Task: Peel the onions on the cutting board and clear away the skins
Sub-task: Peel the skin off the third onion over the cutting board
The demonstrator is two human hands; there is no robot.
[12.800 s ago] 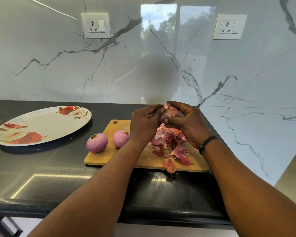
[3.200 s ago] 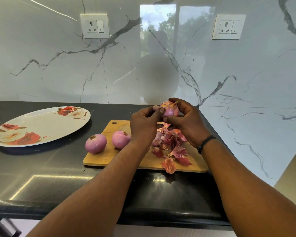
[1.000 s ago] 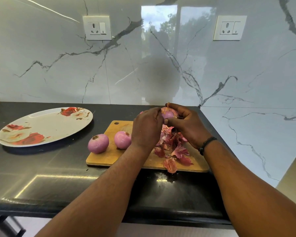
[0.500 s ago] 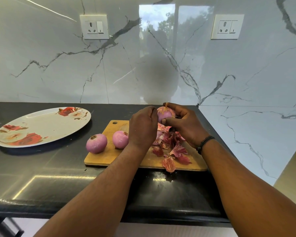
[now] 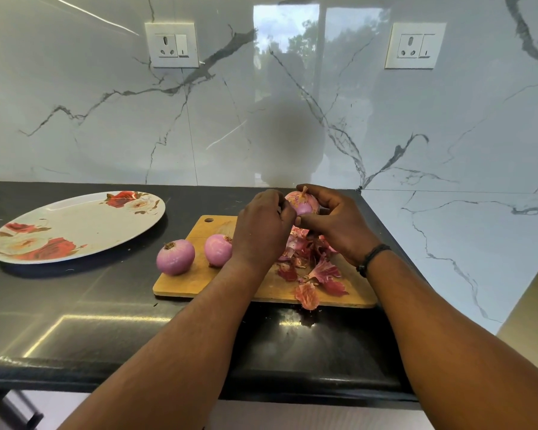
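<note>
hands (image 5: 302, 225) gripping onion (image 5: 302, 203), no legible writing

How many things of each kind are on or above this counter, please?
Onions: 3 (on the board; in the hands)
Plate: 1
Cutting board: 1
Skin pile: 1
Total: 6

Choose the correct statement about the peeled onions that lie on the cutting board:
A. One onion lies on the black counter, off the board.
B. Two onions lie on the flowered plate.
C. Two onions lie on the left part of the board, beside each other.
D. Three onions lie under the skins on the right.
C: two peeled onions rest side by side on the left part of the cutting board; the flowered plate holds none.
</note>
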